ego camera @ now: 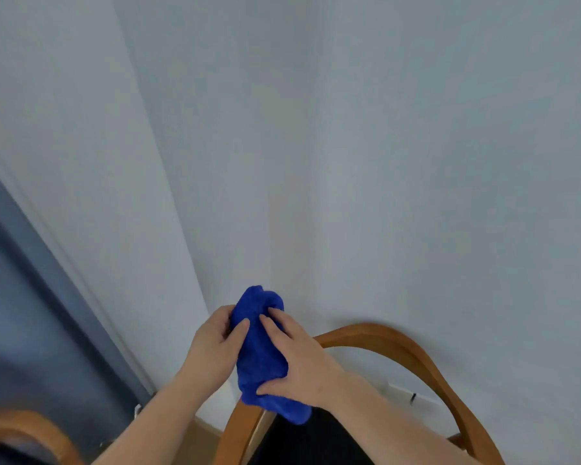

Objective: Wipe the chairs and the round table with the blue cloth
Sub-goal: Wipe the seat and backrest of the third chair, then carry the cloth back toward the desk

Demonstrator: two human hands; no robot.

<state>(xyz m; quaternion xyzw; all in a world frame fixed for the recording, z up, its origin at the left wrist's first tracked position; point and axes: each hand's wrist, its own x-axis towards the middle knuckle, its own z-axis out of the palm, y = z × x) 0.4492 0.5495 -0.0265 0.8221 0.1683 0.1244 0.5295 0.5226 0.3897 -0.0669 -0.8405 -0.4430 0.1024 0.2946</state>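
I see the cloth (260, 357) bunched into an upright roll and held between both grips, in front of the wall (383, 162) and above the left end of the chair (399, 344). The left grip (215, 344) closes on the upper left side of the cloth: its thumb lies across the front face and its fingers curl round behind the fabric. The right grip (302, 360) closes on the right side: two fingertips (269, 311) press into the upper front of the cloth and the thumb clamps the lower part, with the fabric wrapped in the palm. The top of the cloth stands clear above both grips. The lower end hangs below the right thumb and overlaps the left upright of the chair; I cannot tell whether it touches the wood. The chair has a curved brown wooden frame that arches to the right behind the right forearm, with a dark panel (309, 441) inside the frame at the bottom edge of the view. A second chair (31, 427), of the same brown wood, shows part of its curved rail at the lower left corner, well apart from the cloth. A grey-blue surface (31, 313) fills the left side beside the wall. A strip of light floor (208, 427) shows between the two chairs.
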